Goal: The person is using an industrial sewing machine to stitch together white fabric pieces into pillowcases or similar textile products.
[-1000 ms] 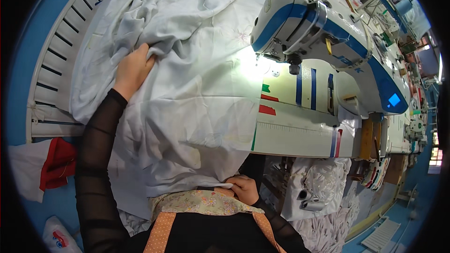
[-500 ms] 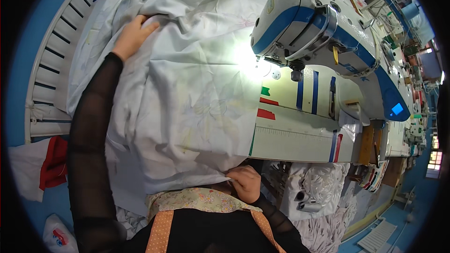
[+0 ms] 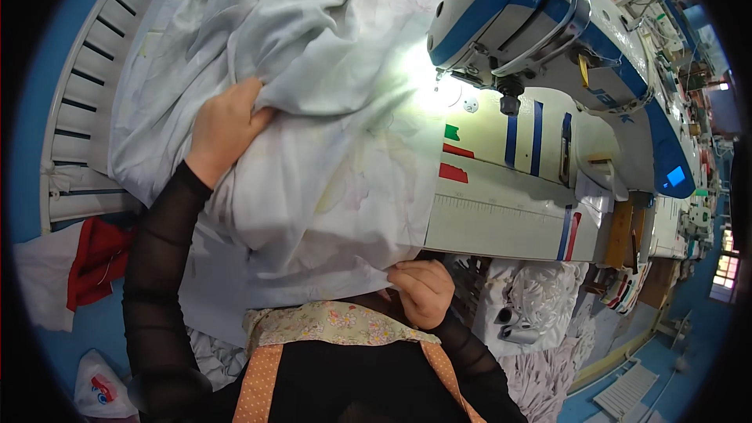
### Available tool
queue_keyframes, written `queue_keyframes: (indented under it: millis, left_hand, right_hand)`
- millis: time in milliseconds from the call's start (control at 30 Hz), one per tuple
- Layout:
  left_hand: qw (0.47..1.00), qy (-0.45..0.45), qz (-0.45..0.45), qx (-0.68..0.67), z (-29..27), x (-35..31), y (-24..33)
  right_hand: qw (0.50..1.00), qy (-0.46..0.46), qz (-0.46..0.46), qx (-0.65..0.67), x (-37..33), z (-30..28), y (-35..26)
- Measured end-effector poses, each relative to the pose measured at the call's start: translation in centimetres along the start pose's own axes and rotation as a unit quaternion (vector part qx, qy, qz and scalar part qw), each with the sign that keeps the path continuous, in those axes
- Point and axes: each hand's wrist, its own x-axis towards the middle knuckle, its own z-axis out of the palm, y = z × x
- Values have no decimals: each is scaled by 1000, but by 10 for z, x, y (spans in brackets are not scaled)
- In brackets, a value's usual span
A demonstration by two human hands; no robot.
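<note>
Two hands work the large pale printed cotton sheet [image 3: 313, 133]: right hand [image 3: 421, 291], at six o'clock, pinches its near hem; left hand [image 3: 225, 127], at ten, clutches a bunched fold. Repositioning seems underway; feeding toward the white-and-blue sewing machine [image 3: 548, 39] at two needs smoothing

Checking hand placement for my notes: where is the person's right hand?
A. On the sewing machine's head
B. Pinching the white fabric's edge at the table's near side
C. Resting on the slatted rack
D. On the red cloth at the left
B: the right hand grips the near edge of the white fabric, below the sewing table.
</note>
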Motion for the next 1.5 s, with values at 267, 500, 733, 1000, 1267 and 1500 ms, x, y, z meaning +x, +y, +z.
queue_keyframes:
  millis: [267, 500, 733, 1000, 1267, 1500]
  left_hand:
    - [1000, 7, -19, 20, 16, 63, -21]
    - [996, 35, -8, 76, 32, 113, -41]
    - [994, 31, -29, 97, 52, 163, -69]
    - [988, 24, -137, 72, 48, 203, -94]
    - [996, -39, 31, -78, 5, 131, -99]
    - [985, 60, 159, -23, -49, -36, 11]
  right_hand:
    - [996, 24, -66, -53, 33, -13, -8]
    - [993, 8, -76, -88, 64, -21, -2]
    - [993, -63, -49, -87, 95, -31, 6]
    - [994, -81, 60, -39, 125, -34, 22]
    - [874, 31, 373, 311, 39, -31, -28]
    - [856, 37, 409, 315, -36, 11, -36]
